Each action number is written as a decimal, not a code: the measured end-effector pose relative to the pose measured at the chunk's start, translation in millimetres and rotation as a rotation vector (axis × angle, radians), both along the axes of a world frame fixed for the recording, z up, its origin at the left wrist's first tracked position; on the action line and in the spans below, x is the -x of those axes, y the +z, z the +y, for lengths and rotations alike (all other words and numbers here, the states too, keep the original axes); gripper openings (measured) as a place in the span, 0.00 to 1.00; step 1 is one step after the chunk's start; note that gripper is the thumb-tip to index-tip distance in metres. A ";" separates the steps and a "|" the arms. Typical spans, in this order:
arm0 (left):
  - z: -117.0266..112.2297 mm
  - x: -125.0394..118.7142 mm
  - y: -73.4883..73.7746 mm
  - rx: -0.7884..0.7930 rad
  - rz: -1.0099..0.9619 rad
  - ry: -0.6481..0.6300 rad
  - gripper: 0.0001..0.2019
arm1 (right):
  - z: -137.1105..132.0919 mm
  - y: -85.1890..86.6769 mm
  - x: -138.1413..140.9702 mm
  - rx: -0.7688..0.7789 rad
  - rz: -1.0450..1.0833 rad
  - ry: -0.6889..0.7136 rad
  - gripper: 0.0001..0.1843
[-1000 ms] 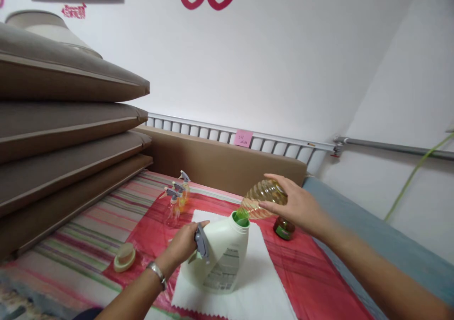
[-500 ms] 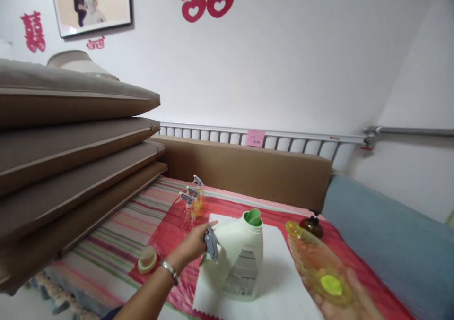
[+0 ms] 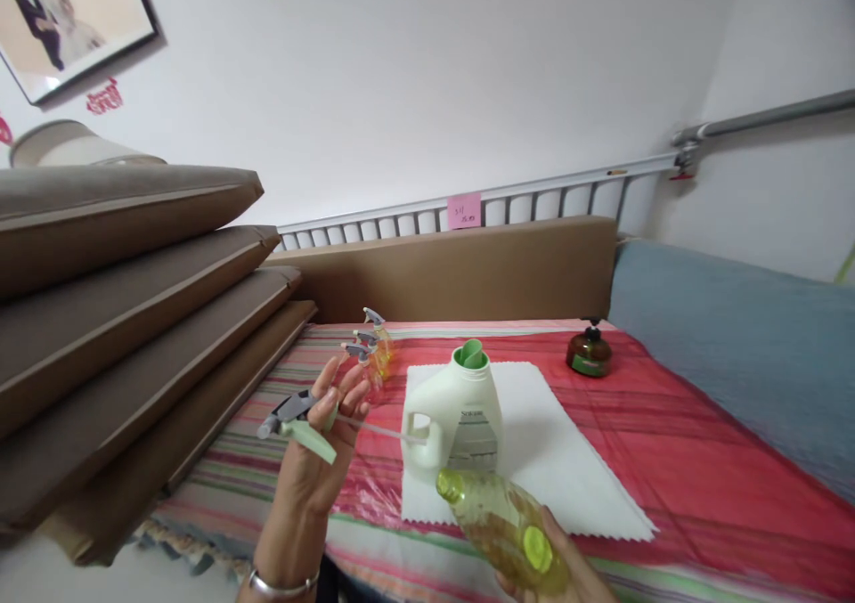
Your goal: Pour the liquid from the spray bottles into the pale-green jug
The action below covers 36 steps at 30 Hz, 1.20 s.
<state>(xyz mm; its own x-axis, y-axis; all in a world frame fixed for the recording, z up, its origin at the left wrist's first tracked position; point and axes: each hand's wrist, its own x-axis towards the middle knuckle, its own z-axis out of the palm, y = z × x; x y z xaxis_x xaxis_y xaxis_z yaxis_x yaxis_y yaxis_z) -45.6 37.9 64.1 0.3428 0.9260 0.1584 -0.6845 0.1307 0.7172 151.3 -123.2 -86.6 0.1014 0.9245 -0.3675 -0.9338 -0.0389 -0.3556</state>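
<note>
My left hand [image 3: 334, 447] is closed on a grey and pale green trigger sprayer head [image 3: 297, 410], its thin dip tube pointing right toward the jug. In my right hand [image 3: 574, 567] lies a clear yellowish bottle [image 3: 487, 518] with an open neck and a bright yellow round label. The bottle is tilted, neck toward the upper left, with liquid inside. Just behind it a pale green detergent jug [image 3: 474, 398] stands upright with its green pouring spout uncovered. Several spray bottles [image 3: 378, 354] with grey triggers stand farther back on the left.
A white cloth with a zigzag edge [image 3: 574, 460] lies under the jug on red sheeting [image 3: 641, 425]. A brown pump bottle [image 3: 589, 354] stands at the back right. Stacked cushions [image 3: 134, 291] rise on the left; a blue-grey cushion [image 3: 721, 327] bounds the right.
My left hand has turned palm up, drawing the sprayer head left of the jug. My right hand has brought the bottle leftward in front of the jug. The camera view has shifted and tilted.
</note>
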 end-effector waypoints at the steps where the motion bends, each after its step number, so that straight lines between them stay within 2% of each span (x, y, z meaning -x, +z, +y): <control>1: -2.4 0.2 -0.3 -0.003 -0.011 -0.012 0.19 | -0.1 2.3 1.2 0.009 -0.001 -0.024 0.40; 3: -5.4 0.6 -1.3 -0.007 -0.027 -0.035 0.19 | -0.1 8.0 2.5 0.010 -0.030 -0.072 0.46; 8: -8.5 -1.9 -4.8 0.005 -0.010 -0.063 0.20 | 1.9 20.7 3.9 -0.022 -0.138 -0.122 0.44; 13: -16.5 -11.7 -8.9 -0.030 0.015 -0.121 0.22 | 8.0 23.4 11.1 -0.002 -0.196 -0.157 0.43; 18: -30.3 -26.1 -16.5 -0.125 0.050 -0.192 0.23 | 23.5 32.1 34.6 -0.118 -0.258 -0.278 0.35; 21: -38.8 -30.5 -16.0 -0.127 0.059 -0.230 0.24 | 26.6 41.8 47.3 -0.212 -0.346 -0.359 0.36; 24: -45.7 -29.8 -10.5 -0.122 0.052 -0.267 0.25 | 23.8 47.1 53.4 -0.227 -0.445 -0.434 0.37; 28: -50.4 -26.9 -5.1 -0.120 0.045 -0.276 0.24 | 21.3 46.0 57.9 -0.276 -0.486 -0.482 0.40; 32: -53.9 -28.9 -7.5 -0.107 0.043 -0.283 0.24 | 19.3 42.9 62.7 -0.335 -0.528 -0.498 0.39; 36: -60.6 -35.2 -10.5 -0.134 0.055 -0.267 0.22 | 22.0 28.3 59.2 -0.369 -0.582 -0.524 0.35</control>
